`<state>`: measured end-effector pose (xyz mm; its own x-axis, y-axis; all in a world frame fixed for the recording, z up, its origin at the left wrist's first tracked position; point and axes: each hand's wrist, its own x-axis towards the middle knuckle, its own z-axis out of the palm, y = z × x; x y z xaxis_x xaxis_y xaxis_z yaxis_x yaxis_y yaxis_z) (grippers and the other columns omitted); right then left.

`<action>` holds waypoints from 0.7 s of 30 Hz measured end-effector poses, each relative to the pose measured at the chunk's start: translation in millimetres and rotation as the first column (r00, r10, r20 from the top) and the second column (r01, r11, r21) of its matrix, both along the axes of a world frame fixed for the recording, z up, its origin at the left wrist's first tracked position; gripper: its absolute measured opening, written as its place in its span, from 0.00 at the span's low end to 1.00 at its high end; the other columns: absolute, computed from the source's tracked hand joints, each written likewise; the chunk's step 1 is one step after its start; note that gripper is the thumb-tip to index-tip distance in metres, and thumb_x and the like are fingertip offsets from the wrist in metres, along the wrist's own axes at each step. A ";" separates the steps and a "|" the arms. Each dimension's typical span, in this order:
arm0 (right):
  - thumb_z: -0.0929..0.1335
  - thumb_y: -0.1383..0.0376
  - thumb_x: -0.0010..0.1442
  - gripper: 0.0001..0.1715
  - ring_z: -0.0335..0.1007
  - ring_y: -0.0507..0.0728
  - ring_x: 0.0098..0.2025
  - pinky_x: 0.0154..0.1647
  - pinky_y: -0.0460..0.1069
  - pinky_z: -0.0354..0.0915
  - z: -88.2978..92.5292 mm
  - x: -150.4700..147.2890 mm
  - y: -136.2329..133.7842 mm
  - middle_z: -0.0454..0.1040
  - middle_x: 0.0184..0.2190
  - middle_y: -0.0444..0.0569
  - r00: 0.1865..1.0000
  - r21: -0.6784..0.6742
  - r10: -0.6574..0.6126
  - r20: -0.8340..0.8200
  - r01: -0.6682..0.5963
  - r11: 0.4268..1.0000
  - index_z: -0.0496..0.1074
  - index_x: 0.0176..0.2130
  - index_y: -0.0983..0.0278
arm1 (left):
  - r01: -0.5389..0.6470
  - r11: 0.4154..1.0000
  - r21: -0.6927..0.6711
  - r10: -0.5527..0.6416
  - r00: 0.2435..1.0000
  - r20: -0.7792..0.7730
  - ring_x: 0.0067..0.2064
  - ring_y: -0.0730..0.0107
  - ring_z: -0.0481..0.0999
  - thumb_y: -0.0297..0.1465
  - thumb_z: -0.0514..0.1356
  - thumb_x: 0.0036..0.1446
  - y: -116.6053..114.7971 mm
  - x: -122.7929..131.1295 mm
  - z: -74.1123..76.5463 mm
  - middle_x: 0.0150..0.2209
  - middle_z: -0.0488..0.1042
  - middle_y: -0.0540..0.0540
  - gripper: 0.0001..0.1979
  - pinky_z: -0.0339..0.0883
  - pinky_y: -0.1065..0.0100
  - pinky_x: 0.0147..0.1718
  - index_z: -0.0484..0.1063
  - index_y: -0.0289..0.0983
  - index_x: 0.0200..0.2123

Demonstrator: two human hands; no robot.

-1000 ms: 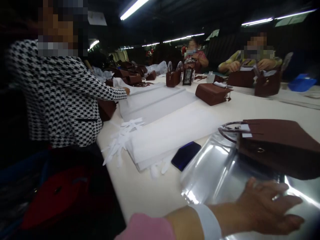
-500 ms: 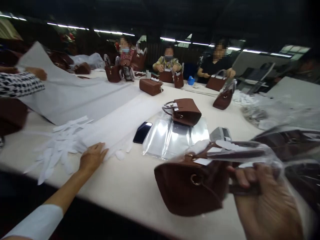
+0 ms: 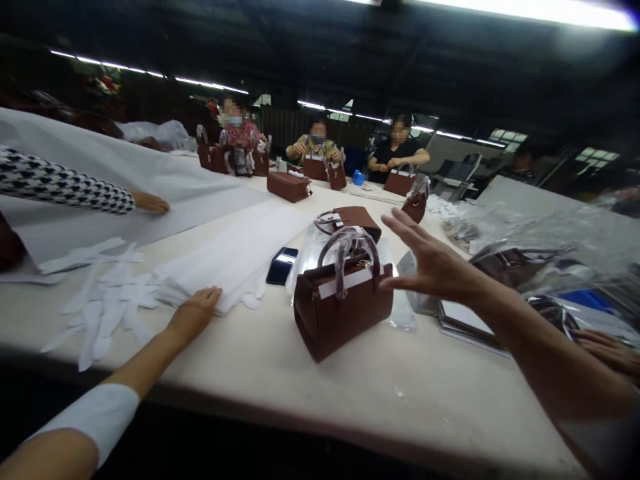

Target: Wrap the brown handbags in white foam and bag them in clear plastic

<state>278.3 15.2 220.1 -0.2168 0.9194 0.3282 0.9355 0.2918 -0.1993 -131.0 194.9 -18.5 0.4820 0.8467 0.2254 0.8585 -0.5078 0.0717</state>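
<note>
A brown handbag [image 3: 345, 310] stands upright on the pale table, its two raised handles [image 3: 347, 247] wrapped in clear film. Close to its right side is my right hand [image 3: 425, 263], open with fingers spread and holding nothing; whether the thumb touches the bag I cannot tell. My left hand [image 3: 195, 312] lies on the near edge of a stack of thin white sheets [image 3: 220, 267], fingers together and stretched forward. Loose white strips [image 3: 107, 310] are scattered left of that hand. Behind the handbag lies another brown handbag [image 3: 357, 220] on clear plastic sheets [image 3: 403, 320].
A phone [image 3: 282, 265] lies beside the stack. At left, a co-worker's hand [image 3: 151, 202] rests on a large white sheet. Another person's hand [image 3: 610, 350] shows at right, near plastic-covered bags [image 3: 515, 263]. Several people handle brown bags across the table.
My right hand has let go of the handbag, which now stands on the table further left. The co-worker's checked sleeve reaches further in. My left hand has barely moved.
</note>
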 end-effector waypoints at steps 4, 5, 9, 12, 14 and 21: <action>0.73 0.51 0.41 0.62 0.43 0.64 0.62 0.61 0.55 0.46 -3.8 9.0 91.7 0.46 0.62 0.56 0.996 -0.315 0.055 -0.072 -0.075 0.946 0.41 0.64 0.66 | -0.039 0.999 0.016 0.037 0.995 0.089 0.49 0.57 0.69 0.27 0.44 0.57 2.8 -5.9 -2.6 0.47 0.70 0.38 0.17 0.66 0.58 0.45 0.67 0.33 0.45; 0.73 0.52 0.43 0.60 0.48 0.62 0.61 0.60 0.54 0.49 -8.0 8.5 107.9 0.50 0.61 0.56 0.994 -0.364 0.042 -0.106 -0.078 0.928 0.43 0.63 0.66 | -0.048 0.999 0.020 0.045 0.992 0.117 0.48 0.57 0.70 0.28 0.44 0.57 4.3 -7.1 -4.2 0.47 0.71 0.39 0.17 0.65 0.58 0.45 0.67 0.33 0.45; 0.70 0.52 0.47 0.48 0.64 0.60 0.49 0.50 0.52 0.62 -21.3 1.9 137.4 0.64 0.52 0.56 0.991 -0.363 -0.011 -0.131 -0.038 0.931 0.53 0.60 0.67 | -0.076 0.997 0.028 0.067 0.968 0.240 0.48 0.59 0.70 0.32 0.46 0.55 12.0 -12.0 -13.2 0.45 0.72 0.41 0.17 0.64 0.60 0.48 0.68 0.34 0.43; 0.69 0.53 0.47 0.35 0.68 0.60 0.40 0.42 0.54 0.64 -22.4 0.5 135.3 0.71 0.41 0.55 0.991 -0.312 -0.071 -0.111 0.033 0.949 0.65 0.51 0.67 | -0.083 0.996 0.016 0.074 0.945 0.320 0.46 0.61 0.71 0.33 0.48 0.52 16.3 -14.9 -17.1 0.43 0.74 0.42 0.17 0.64 0.63 0.48 0.70 0.34 0.41; 0.70 0.57 0.46 0.21 0.68 0.60 0.37 0.41 0.53 0.64 -22.4 2.9 126.7 0.72 0.33 0.51 0.990 -0.279 -0.080 -0.112 0.046 0.959 0.72 0.40 0.64 | -0.096 0.995 0.013 0.085 0.926 0.368 0.45 0.63 0.72 0.33 0.47 0.52 17.0 -15.9 -16.0 0.42 0.75 0.43 0.17 0.64 0.64 0.47 0.71 0.35 0.39; 0.66 0.63 0.43 0.07 0.65 0.52 0.26 0.26 0.45 0.61 -47.7 11.0 79.7 0.67 0.20 0.43 0.907 -0.141 -0.072 -0.415 0.014 0.990 0.68 0.21 0.65 | -0.395 0.912 0.109 0.261 0.765 0.589 0.37 0.63 0.73 0.42 0.45 0.59 24.0 -9.1 38.1 0.39 0.72 0.48 0.20 0.68 0.60 0.38 0.66 0.37 0.45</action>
